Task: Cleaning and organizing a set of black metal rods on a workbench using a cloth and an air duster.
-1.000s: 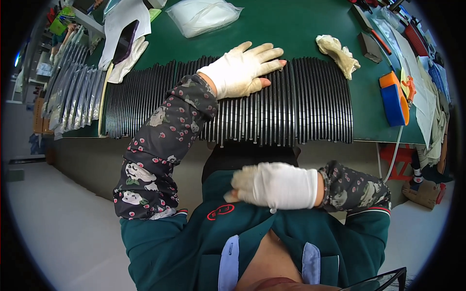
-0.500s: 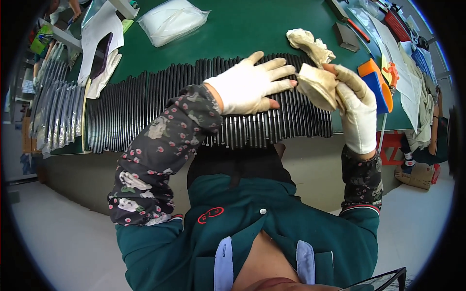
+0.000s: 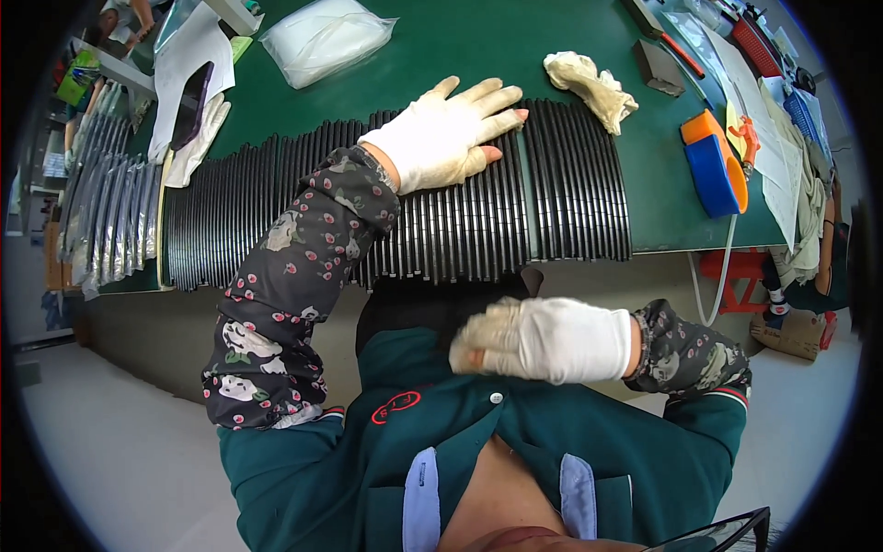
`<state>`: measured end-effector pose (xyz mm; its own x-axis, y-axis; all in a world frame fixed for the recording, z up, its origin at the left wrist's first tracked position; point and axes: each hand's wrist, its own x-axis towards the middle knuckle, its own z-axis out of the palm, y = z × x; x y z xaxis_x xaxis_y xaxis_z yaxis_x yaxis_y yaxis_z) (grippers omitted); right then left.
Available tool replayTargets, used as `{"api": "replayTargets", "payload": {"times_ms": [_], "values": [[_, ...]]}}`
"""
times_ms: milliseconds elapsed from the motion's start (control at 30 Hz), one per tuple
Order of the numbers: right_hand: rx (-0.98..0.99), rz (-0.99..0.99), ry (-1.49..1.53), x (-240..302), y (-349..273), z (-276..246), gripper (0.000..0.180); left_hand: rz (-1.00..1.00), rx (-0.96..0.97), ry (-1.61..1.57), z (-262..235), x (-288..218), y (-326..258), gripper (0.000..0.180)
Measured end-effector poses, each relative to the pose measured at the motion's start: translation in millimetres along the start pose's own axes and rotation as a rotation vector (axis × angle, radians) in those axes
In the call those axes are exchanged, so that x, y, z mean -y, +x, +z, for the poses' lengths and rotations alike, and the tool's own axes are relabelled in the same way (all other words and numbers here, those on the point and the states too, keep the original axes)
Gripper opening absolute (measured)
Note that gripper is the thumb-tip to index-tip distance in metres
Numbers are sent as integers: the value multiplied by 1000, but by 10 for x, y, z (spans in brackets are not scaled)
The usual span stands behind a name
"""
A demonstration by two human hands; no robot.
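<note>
Many slim black rods (image 3: 460,225) lie side by side in a wide row along the table's near edge. A narrow gap splits off a smaller group of rods (image 3: 579,184) at the right end. My left hand (image 3: 441,138), in a white glove with bare fingertips showing, rests flat on the rods with fingers spread. Below the table edge, in front of my body, my right hand (image 3: 561,340) is gloved too. Motion smears its fingers, and whether anything is in its palm is hidden. A crumpled off-white cloth (image 3: 593,87) lies beyond the rods at right.
Bagged rods (image 3: 110,202), a phone (image 3: 191,106) and a white glove (image 3: 200,143) lie left. A white plastic packet (image 3: 328,41) is at the back. Tape rolls (image 3: 716,175), a grey block (image 3: 658,69) and a red-handled tool (image 3: 681,55) lie right. Another person (image 3: 819,267) sits far right.
My right hand has swung down and left from the rods' right end to my body; the off-white pad it held is out of sight. My left hand shifted left; a gap opened between rods.
</note>
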<state>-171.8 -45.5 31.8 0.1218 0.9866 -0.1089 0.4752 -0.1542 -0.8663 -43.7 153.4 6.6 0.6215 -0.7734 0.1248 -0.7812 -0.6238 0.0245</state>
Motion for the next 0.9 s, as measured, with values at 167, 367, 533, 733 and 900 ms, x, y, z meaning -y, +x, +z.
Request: {"api": "replayTargets", "payload": {"times_ms": [167,367,533,733,900], "values": [[-689,-316,-492,-130,128,-421,33,45,-28,117,127,118,-10,56],[-326,-182,-282,-115,210,52,32,48,-51,-3,66,22,14,56],[-659,-415,-360,-44,244,-232,25,37,-35,38,29,32,-20,57],[-598,-363,-699,-220,534,176,21,42,-52,32,70,31,-11,57],[-566,-339,-443,-2,311,-218,27,40,-57,33,23,41,-13,56]]}}
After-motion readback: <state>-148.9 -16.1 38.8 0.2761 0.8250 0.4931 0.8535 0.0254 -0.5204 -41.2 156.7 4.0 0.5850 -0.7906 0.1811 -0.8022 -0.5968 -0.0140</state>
